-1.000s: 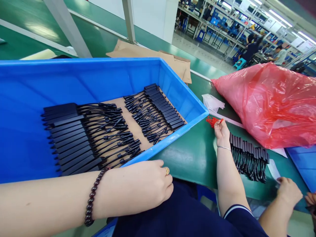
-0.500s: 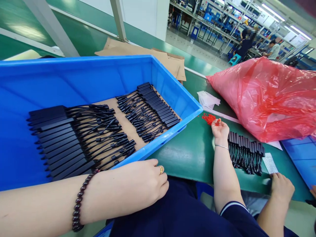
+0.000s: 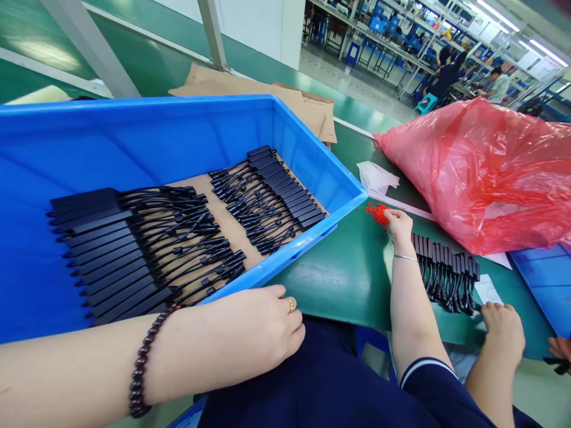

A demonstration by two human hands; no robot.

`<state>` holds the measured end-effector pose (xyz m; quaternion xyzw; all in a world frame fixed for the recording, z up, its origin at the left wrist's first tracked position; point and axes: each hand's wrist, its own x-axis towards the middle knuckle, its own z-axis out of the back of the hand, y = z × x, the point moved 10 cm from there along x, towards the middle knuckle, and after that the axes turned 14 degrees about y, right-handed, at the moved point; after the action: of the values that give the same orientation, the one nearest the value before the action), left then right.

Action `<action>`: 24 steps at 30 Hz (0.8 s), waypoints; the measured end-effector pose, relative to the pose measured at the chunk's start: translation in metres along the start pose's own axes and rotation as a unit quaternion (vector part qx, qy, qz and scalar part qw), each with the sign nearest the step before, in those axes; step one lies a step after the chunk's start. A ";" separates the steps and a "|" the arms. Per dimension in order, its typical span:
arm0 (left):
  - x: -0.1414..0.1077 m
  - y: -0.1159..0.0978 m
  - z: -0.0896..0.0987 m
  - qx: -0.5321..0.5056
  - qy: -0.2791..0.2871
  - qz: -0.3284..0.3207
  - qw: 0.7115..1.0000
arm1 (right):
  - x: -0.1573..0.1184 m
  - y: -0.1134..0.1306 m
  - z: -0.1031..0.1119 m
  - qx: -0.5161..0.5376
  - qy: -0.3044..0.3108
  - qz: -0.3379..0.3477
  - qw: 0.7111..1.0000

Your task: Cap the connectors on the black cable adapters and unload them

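Observation:
My left hand [image 3: 267, 327], with a gold ring and a beaded bracelet, is curled near the front rim of the blue bin [image 3: 343, 214]. Its palm is hidden. At the end of my outstretched right arm, my right hand [image 3: 399, 224] pinches at the edge of a heap of small red pieces [image 3: 376, 213]; what lies between the fingertips is mostly hidden. Beside that wrist, black adapters with short cables [image 3: 446, 261] lie in a row on the green table [image 3: 330, 285]. Inside the bin, two rows of similar black adapters [image 3: 111, 255] rest on cardboard.
A co-worker's hand [image 3: 504, 330] is at the table edge on the right, near a small white sheet [image 3: 488, 289]. A large red plastic bag [image 3: 477, 172] bulges behind the adapters. Brown cardboard sheets [image 3: 250, 92] lie behind the bin. Another blue bin [image 3: 544, 285] stands far right.
My right hand has turned from palm up, with red showing at its fingers, to palm down at the heap. My left hand stays put. The co-worker's hand has shifted slightly left.

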<state>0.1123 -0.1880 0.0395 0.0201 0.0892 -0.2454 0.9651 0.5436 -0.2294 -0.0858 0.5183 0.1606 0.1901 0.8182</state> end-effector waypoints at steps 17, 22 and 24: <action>-0.001 0.001 0.002 -0.015 -0.009 0.007 1.000 | -0.001 0.016 -0.020 -0.302 -0.006 0.038 0.952; 0.000 -0.004 0.001 0.019 0.015 -0.005 1.000 | 0.003 0.010 -0.005 -0.168 -0.042 0.034 0.984; 0.000 -0.004 0.000 0.032 0.018 -0.004 0.999 | 0.005 0.005 -0.006 -0.085 -0.033 0.039 0.995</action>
<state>0.1101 -0.1915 0.0400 0.0552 0.0985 -0.2521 0.9611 0.5445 -0.2207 -0.0838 0.4584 0.0964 0.2171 0.8564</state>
